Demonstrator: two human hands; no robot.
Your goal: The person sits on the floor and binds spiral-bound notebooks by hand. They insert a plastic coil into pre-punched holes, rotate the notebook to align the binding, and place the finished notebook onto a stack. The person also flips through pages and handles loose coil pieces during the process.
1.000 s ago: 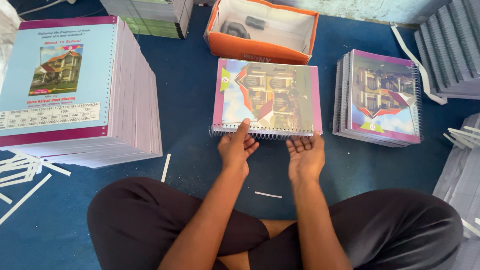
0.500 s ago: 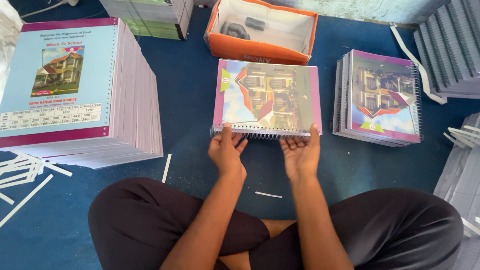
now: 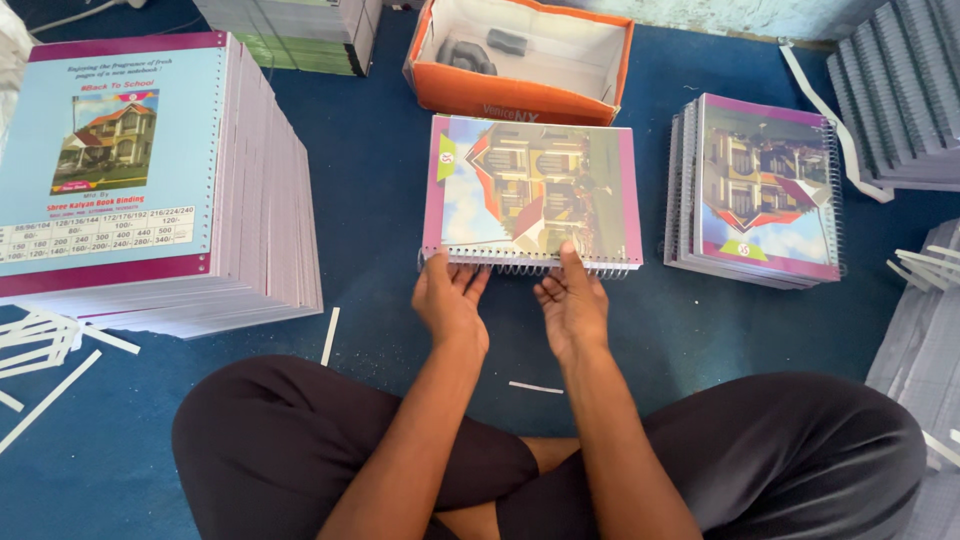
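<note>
A spiral-bound notebook (image 3: 530,190) with a colourful house picture on its cover lies flat on the blue floor in front of me. Its wire spiral edge (image 3: 530,266) faces me. My left hand (image 3: 450,300) touches that edge at its left part, fingers spread and slightly curled. Close beside it, my right hand (image 3: 572,305) has its fingertips resting on the cover and spiral near the middle. Neither hand lifts the book. My crossed legs in dark trousers (image 3: 300,440) fill the bottom of the view.
A tall stack of unbound notebooks (image 3: 150,180) stands at left, with white paper strips (image 3: 50,350) beside it. A stack of bound notebooks (image 3: 765,190) sits at right. An open orange box (image 3: 520,55) lies behind. Grey stacks (image 3: 900,90) fill the far right.
Both hands have slid along the spiral edge and drawn closer together; the right hand moved left toward the middle, and its fingers now reach onto the cover.
</note>
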